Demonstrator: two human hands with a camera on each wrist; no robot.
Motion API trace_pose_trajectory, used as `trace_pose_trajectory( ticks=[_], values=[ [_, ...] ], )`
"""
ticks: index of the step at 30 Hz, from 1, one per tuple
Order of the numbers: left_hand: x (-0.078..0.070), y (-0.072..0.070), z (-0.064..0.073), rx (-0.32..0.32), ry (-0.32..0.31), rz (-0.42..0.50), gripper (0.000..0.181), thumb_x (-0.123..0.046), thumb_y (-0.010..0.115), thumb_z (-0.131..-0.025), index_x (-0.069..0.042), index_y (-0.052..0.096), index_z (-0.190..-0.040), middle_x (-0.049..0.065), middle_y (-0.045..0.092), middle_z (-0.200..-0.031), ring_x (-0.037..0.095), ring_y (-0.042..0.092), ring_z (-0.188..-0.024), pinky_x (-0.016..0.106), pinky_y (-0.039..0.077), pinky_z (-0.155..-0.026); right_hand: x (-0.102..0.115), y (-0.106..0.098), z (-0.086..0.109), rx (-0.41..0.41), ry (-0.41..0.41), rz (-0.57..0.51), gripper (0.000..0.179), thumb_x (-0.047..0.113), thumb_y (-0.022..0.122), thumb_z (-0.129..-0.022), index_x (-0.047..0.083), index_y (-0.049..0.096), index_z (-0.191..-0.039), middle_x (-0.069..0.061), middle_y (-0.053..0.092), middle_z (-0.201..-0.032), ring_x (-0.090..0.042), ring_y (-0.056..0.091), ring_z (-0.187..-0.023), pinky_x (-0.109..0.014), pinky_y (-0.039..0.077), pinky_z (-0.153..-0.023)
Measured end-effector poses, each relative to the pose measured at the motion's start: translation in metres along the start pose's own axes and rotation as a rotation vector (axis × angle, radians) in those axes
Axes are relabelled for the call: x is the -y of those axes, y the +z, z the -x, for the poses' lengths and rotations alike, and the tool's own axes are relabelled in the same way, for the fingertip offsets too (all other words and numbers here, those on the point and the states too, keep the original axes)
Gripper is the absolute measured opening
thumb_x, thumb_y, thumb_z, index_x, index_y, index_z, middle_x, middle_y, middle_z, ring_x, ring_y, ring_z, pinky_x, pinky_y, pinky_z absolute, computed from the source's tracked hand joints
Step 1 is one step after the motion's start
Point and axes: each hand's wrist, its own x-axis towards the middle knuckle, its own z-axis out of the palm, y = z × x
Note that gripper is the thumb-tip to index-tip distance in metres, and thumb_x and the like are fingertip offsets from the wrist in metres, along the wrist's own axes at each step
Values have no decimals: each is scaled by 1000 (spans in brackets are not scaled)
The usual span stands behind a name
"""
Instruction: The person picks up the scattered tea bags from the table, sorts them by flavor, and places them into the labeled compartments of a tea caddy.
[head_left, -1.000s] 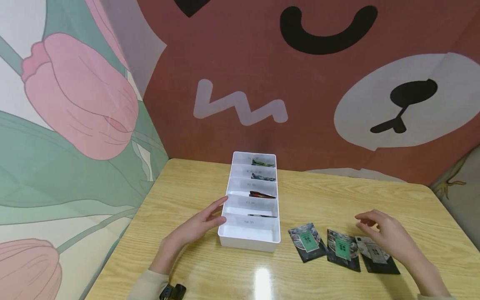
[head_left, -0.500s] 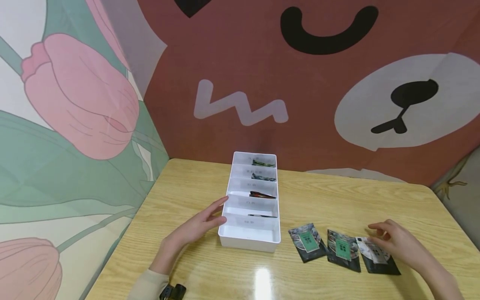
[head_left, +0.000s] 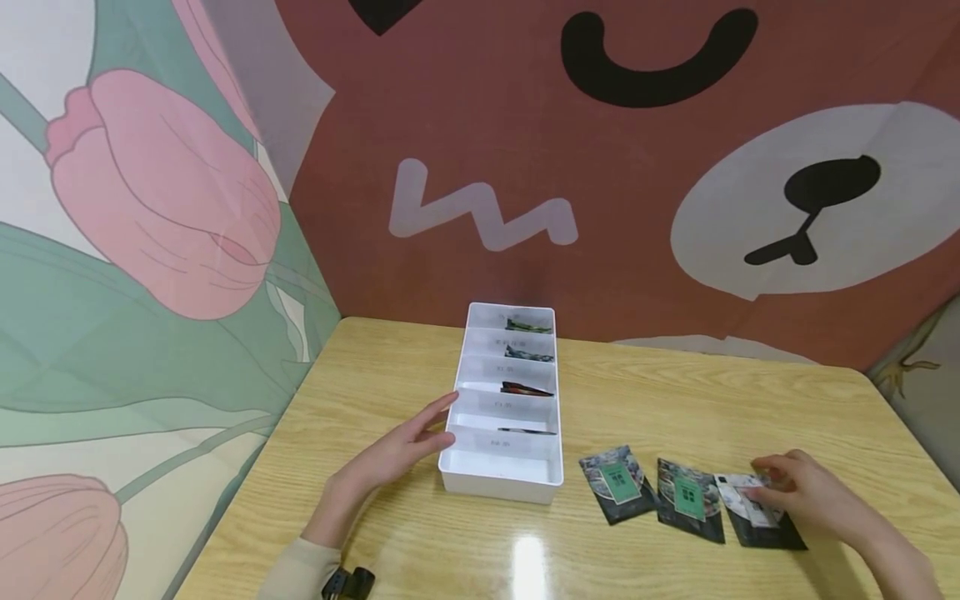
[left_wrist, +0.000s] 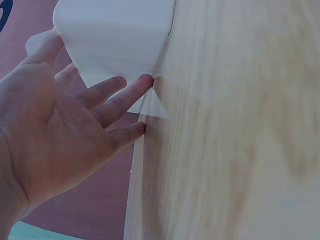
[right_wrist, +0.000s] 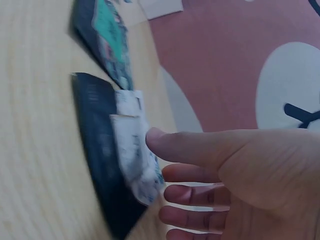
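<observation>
In the head view my left hand (head_left: 405, 446) touches the left side of a long white divided box (head_left: 498, 486), its fingers and thumb extended along the wall. The left wrist view shows those loosely spread fingers against the white box (left_wrist: 115, 45). My right hand (head_left: 813, 492) is over the rightmost of three flat packets, a black one with a pale label (head_left: 757, 512). In the right wrist view, the thumb of my right hand (right_wrist: 235, 175) is right at the edge of that packet (right_wrist: 107, 155), with the other fingers beyond its far side.
Two packets with green labels, the left one (head_left: 617, 485) and the middle one (head_left: 688, 500), lie between box and right hand. Thin packets, including a red one (head_left: 525, 389), stand in several compartments. The wooden table (head_left: 637, 392) meets a printed wall cloth (head_left: 600, 250).
My right hand has moved right and down, from above the packets to the rightmost packet's upper right edge. The left hand stays at the box, and the packets lie where they were.
</observation>
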Motion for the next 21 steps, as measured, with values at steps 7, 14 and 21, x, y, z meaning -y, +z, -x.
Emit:
trace_pose_trajectory(
  ticks=[7, 14, 21],
  values=[
    [0, 0, 0, -3, 10, -15, 64, -47, 56, -100, -45, 24, -155, 0, 25, -164, 31, 29, -149, 54, 31, -118, -8, -4, 3, 74, 18, -77, 59, 32, 76, -87, -12, 58, -123, -20, 53, -107, -28, 59, -94, -41, 52, -75],
    [-1, -1, -1, -1, 8, 2, 64, -47, 57, -99, -48, 24, -153, -3, 26, -163, 29, 29, -149, 53, 31, -118, -11, -2, 5, 4, -10, -10, 16, 14, 75, -87, 4, 63, -92, -4, 60, -92, -5, 49, -77, -24, 44, -62],
    [0, -1, 0, 6, 11, -3, 64, -45, 57, -100, -45, 24, -155, 0, 25, -164, 31, 29, -149, 55, 30, -118, -8, 0, 10, -65, 30, 37, 12, 12, 73, -88, 11, 61, -88, 3, 59, -80, -6, 44, -67, -23, 36, -57]
  ],
)
